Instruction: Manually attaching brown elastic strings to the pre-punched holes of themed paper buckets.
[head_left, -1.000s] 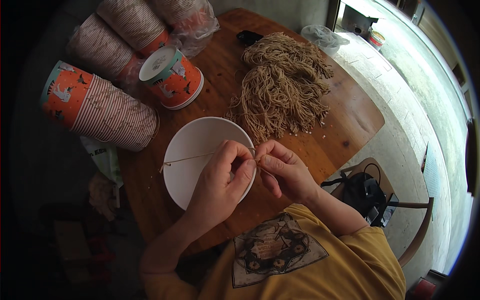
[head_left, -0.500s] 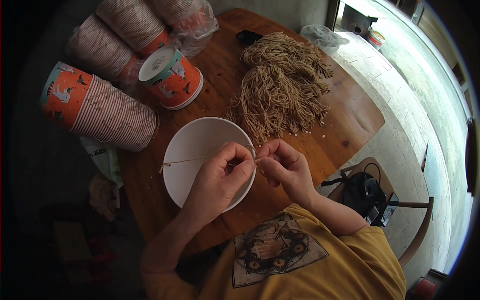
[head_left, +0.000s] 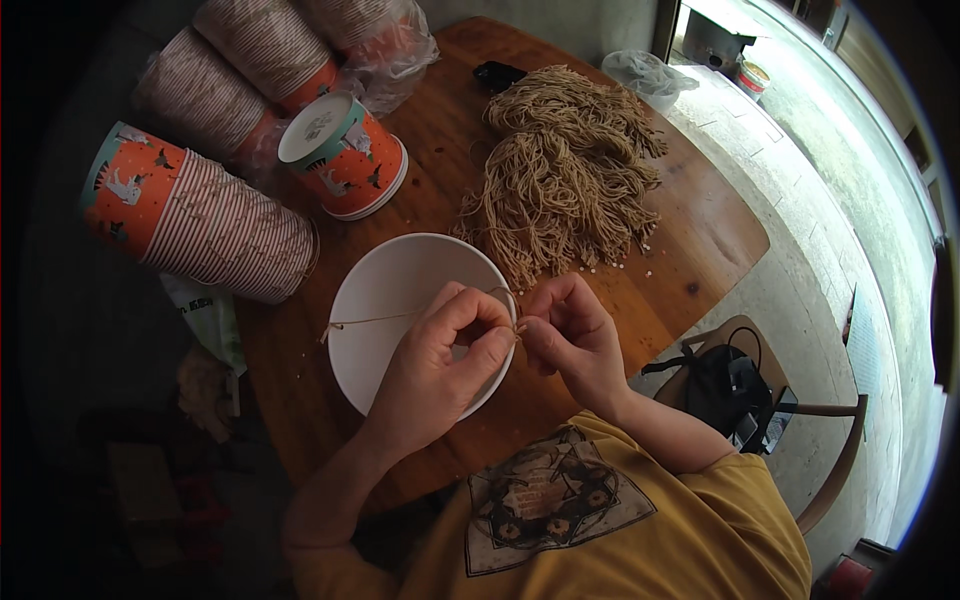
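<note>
One string (head_left: pixel 375 321) across a white cup (head_left: pixel 385 275) on the bench (head_left: pixel 715 235).
Pinched near the rim between fingers (head_left: pixel 490 347) of left hand (head_left: pixel 430 370) and right hand (head_left: pixel 580 350).

Left hand (head_left: pixel 435 365) and right hand (head_left: pixel 583 345): curled, pinch grip, side by side at frame center. Left forearm (head_left: pixel 345 480): lower left. Right forearm (head_left: pixel 672 432): lower right.

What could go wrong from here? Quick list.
1. The thin cord could slip: the left hand and right hand meet in a small pinch at the cup's right edge.
2. The white-lined cup might shift or bend if pulled hard, since the cord runs across its mouth from the left edge.
3. Loose strands of the cord pile lie close by and might snag.
</note>
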